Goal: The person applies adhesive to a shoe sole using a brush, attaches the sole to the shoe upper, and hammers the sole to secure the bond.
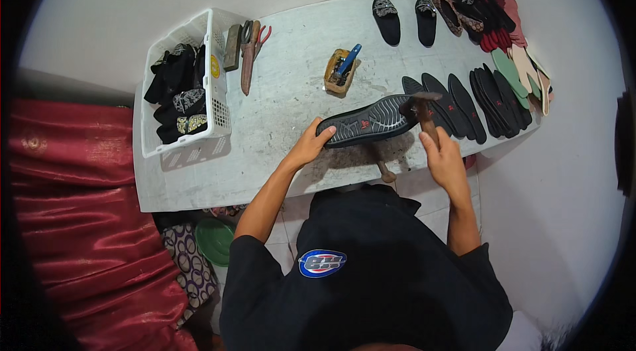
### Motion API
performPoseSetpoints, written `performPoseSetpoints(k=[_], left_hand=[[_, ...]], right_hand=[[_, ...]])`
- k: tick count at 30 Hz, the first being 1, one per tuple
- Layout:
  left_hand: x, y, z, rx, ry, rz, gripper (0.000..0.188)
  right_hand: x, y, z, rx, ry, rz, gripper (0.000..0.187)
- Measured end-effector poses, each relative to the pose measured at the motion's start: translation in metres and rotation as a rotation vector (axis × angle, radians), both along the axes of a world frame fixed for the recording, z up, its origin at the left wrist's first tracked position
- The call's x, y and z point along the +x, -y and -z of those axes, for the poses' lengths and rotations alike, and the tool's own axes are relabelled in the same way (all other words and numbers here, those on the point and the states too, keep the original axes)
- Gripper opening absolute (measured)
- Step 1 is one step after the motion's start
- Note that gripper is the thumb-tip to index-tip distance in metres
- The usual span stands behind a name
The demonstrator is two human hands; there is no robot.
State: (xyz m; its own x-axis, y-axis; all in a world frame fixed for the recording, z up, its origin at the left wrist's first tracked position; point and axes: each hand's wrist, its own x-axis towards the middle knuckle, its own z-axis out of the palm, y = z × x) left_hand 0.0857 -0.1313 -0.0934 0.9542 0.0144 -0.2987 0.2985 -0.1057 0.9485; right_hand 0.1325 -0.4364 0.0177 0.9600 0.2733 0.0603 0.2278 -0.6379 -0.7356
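Observation:
A black shoe (364, 124) is held sole up over the near part of the table. My left hand (311, 142) is closed on its left end, thumb on the ridged sole. In my right hand (445, 160) is the wooden handle of a hammer (424, 107), its dark head at the shoe's right end; whether they touch I cannot tell. Beneath the shoe, a rounded knob (387, 176) sticks out near the table's front edge; the rest of it is hidden.
On the pale table (278, 106) stand a white basket (218, 109) of black shoe pieces and a small box (338, 86) with a blue-handled tool. Scissors (247, 31) and red-handled pliers (264, 35) lie behind. Loose black soles (464, 109) and finished-looking shoes (386, 19) occupy the right side.

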Motion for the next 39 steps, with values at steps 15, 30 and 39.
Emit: performPoseSetpoints(k=[15, 30, 39], left_hand=[[0.025, 0.016, -0.012, 0.049, 0.011, 0.092, 0.041], [0.041, 0.008, -0.012, 0.023, 0.01, 0.173, 0.045], [0.034, 0.016, -0.007, 0.012, 0.043, 0.153, 0.035]], right_hand=[[-0.012, -0.006, -0.015, -0.032, -0.18, 0.006, 0.03], [-0.009, -0.004, -0.029, -0.039, -0.176, 0.01, 0.029], [-0.033, -0.001, 0.015, -0.004, -0.141, 0.032, 0.028]])
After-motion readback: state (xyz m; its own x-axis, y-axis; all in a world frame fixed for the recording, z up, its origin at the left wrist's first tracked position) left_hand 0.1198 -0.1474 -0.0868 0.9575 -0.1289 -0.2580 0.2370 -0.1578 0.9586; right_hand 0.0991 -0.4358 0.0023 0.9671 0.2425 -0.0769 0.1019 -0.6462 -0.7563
